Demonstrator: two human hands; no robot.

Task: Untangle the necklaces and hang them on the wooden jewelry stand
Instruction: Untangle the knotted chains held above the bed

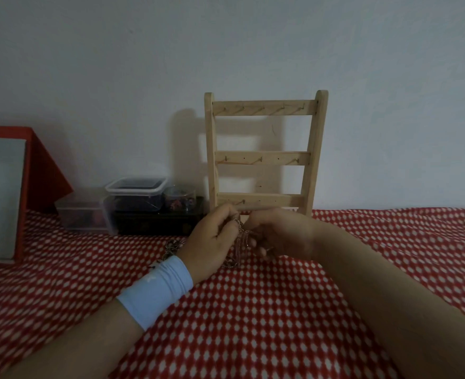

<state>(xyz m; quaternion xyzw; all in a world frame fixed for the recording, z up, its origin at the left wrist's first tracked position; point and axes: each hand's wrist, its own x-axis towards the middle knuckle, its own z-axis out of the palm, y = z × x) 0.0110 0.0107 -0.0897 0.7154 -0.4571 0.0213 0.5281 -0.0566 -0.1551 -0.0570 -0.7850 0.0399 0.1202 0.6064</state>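
Observation:
The wooden jewelry stand (264, 154) leans upright against the wall, with three hooked crossbars, and nothing hangs on them. Just in front of its base, my left hand (212, 242) and my right hand (277, 236) meet, and both pinch a tangle of thin chain necklaces (240, 242) that dangles between them down to the cloth. More chain (172, 246) lies on the cloth behind my left wrist, partly hidden. My left wrist wears a pale blue band (157, 291).
A red cloth with white dots (253, 324) covers the surface. Clear plastic boxes (135, 195) and a dark box (157, 222) sit left of the stand. A red and white box (7, 192) stands at the far left.

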